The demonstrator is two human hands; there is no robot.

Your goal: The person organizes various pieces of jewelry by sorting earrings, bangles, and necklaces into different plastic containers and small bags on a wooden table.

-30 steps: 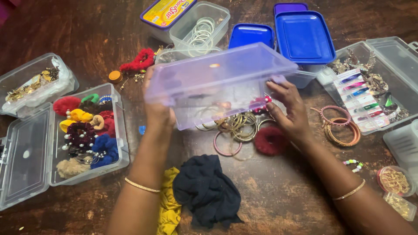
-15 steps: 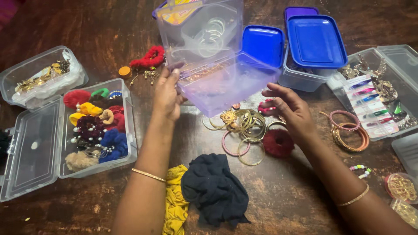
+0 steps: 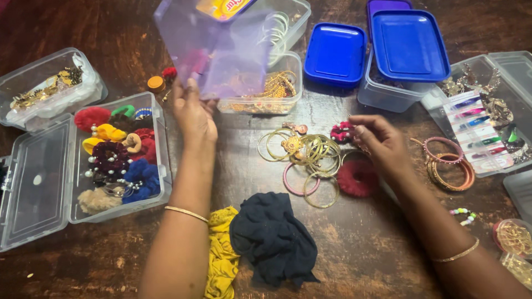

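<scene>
Overhead, left hand grips one clear lid; right hand loose, empty; two blue lids.

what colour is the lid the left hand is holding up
Translucent pale purple. The lid in the left hand shows best in the head view.

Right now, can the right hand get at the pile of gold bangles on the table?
Probably yes. The right hand is empty, just right of the gold bangles, with only a small pink fabric piece between; nothing covers them.
</scene>
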